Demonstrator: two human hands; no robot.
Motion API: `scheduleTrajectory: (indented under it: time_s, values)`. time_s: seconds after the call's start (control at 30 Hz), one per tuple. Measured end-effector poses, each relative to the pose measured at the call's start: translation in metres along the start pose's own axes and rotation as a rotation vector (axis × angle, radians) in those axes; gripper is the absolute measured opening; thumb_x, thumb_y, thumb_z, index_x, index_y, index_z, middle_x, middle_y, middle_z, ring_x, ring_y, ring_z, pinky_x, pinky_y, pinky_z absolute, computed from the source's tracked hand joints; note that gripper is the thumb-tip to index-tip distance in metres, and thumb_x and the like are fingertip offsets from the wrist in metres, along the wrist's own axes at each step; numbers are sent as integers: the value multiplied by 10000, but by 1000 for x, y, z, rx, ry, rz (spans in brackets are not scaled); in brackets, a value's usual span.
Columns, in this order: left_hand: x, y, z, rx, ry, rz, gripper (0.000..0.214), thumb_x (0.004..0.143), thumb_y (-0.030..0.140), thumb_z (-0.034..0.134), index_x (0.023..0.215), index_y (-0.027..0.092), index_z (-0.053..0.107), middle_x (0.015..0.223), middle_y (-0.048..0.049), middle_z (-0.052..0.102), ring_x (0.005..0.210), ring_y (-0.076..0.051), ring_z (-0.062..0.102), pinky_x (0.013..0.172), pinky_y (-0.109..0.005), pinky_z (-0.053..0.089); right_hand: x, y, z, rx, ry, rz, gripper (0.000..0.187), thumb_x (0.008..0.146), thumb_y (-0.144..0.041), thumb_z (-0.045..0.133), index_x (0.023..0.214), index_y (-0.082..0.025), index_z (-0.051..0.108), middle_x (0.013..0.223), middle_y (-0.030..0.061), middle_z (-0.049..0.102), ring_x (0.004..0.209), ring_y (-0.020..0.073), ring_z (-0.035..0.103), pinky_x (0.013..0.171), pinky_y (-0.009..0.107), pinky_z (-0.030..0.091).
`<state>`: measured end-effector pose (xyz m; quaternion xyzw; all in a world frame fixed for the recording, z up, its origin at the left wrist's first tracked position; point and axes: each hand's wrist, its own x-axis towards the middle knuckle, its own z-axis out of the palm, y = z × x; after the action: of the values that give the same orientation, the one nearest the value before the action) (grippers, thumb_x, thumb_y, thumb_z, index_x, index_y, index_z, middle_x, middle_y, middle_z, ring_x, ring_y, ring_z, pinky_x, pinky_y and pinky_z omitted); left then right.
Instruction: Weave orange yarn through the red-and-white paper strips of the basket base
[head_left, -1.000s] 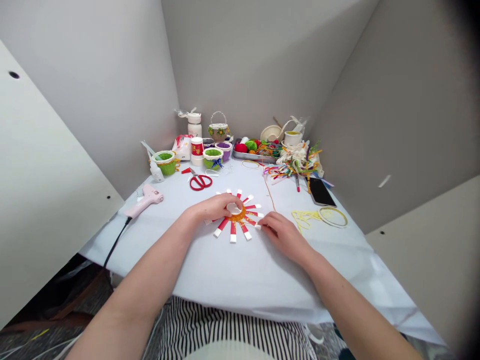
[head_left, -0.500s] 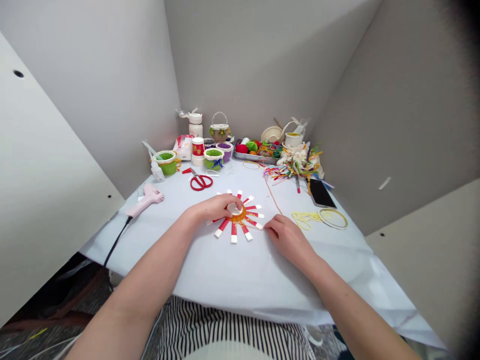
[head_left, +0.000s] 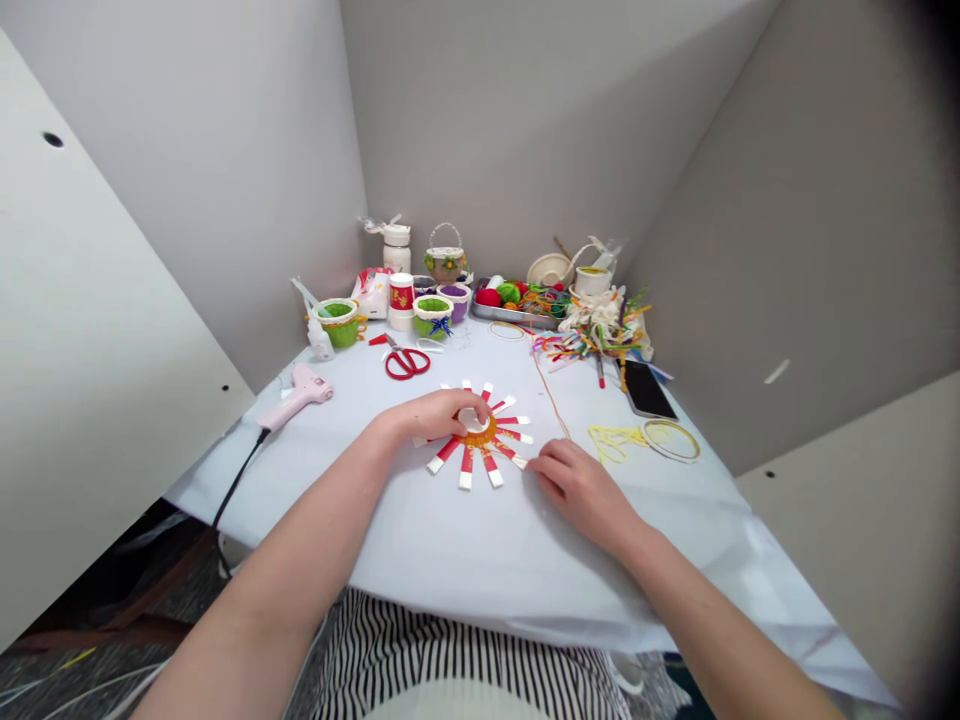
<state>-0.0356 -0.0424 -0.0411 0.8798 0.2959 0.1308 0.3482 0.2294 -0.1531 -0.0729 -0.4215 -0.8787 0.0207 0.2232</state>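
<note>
A paper cup cut into red and white strips [head_left: 466,462] lies spread out like a sun on the table, with orange yarn woven in a ring [head_left: 482,437] around its white base. My left hand [head_left: 439,414] grips the cup at its centre, thumb and fingers over the base and the woven ring. Beside the cup's right strips, my right hand [head_left: 576,486] pinches the orange yarn [head_left: 553,396]. That strand trails back across the cloth towards a tray of yarn balls. My fingers partly cover the left strips.
A pink glue gun [head_left: 301,396] and red-handled scissors [head_left: 407,362] lie to the left. Small green baskets [head_left: 341,330] and a metal tray [head_left: 517,315] stand at the back. Yellow yarn [head_left: 615,440], a hoop [head_left: 672,440] and a phone [head_left: 649,390] lie at right.
The cup has turned slightly under my left hand. My right hand has shifted a little lower with the yarn, and the whole view has moved slightly.
</note>
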Motion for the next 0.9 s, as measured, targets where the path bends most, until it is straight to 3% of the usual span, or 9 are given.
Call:
scheduleTrajectory:
  time_s: [0.13, 0.33, 0.5, 0.67, 0.77, 0.9]
  values:
    - [0, 2, 0, -34, -5, 9, 292, 744, 59, 570, 998, 175, 656, 1155, -48, 678, 1052, -196, 609, 948, -310, 466, -19, -10, 7, -11, 41, -2, 268, 960, -118, 424, 1060, -183, 664, 927, 99, 653, 879, 208, 600, 731, 326, 496]
    - [0, 2, -2, -21, -10, -1, 312, 731, 74, 578, 1012, 183, 657, 1175, -36, 679, 1047, -198, 608, 945, -309, 468, -17, -9, 8, -69, 36, 44, 285, 956, -130, 423, 916, -186, 700, 850, 95, 636, 823, 205, 585, 723, 328, 493]
    - [0, 1, -1, -27, -16, -6, 322, 722, 63, 562, 1006, 177, 661, 1186, -35, 677, 1024, -194, 610, 920, -298, 480, 11, 7, 1, -67, 27, 234, 224, 913, -122, 491, 875, -183, 703, 888, 86, 644, 859, 207, 605, 783, 321, 483]
    - [0, -3, 0, 3, 0, -12, 380, 689, 38, 554, 1020, 189, 664, 1172, -22, 679, 1003, -185, 614, 911, -289, 483, 59, 26, 4, 57, -111, 316, 128, 850, -143, 600, 797, -182, 710, 807, 36, 660, 744, 152, 607, 703, 254, 436]
    - [0, -4, 1, 33, -2, 1, 389, 697, 32, 552, 1034, 190, 664, 1157, -25, 678, 1026, -189, 614, 932, -291, 475, 74, 32, 13, 82, -31, 373, 110, 840, -164, 623, 773, -174, 710, 784, 35, 671, 743, 150, 602, 702, 249, 424]
    - [0, 2, 2, 78, 8, -10, 345, 744, 101, 587, 1070, 195, 650, 1141, -23, 676, 1003, -187, 617, 914, -280, 477, 71, 34, 24, 108, 43, 412, 109, 841, -177, 616, 780, -175, 706, 776, 30, 674, 712, 143, 589, 683, 250, 418]
